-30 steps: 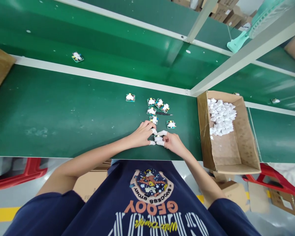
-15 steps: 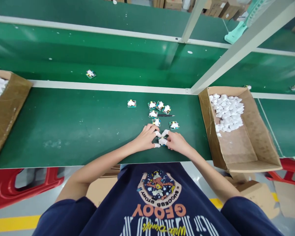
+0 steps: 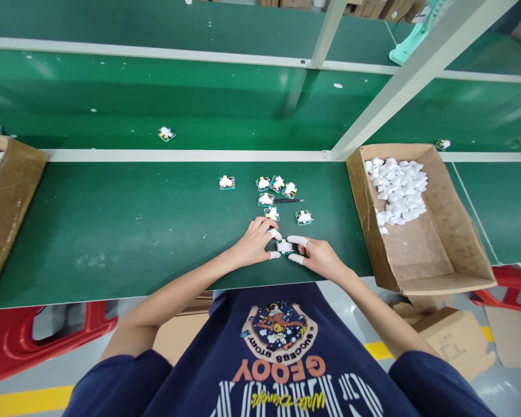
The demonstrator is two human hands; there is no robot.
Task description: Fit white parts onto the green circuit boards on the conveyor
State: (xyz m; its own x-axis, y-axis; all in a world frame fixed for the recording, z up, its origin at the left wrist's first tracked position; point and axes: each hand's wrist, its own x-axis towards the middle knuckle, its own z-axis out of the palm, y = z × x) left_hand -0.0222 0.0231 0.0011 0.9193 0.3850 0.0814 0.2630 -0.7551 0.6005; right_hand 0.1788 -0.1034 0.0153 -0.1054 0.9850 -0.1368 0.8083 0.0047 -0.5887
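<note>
Circuit board [image 3: 285,247] with the puffy white lump: where is it?

Flat on the green table [image 3: 113,231], between the left hand [image 3: 254,242] and right hand [image 3: 321,259].

Gripped?

No, the fingers [image 3: 296,259] look released, spread either side, their smooth white cots [image 3: 297,240] just beside it, likely shielding it from skin. Black tweezers [image 3: 289,200] lie among other boards [image 3: 265,199]; a cardboard box [image 3: 454,243] holds more white lumps [image 3: 395,191].
</note>
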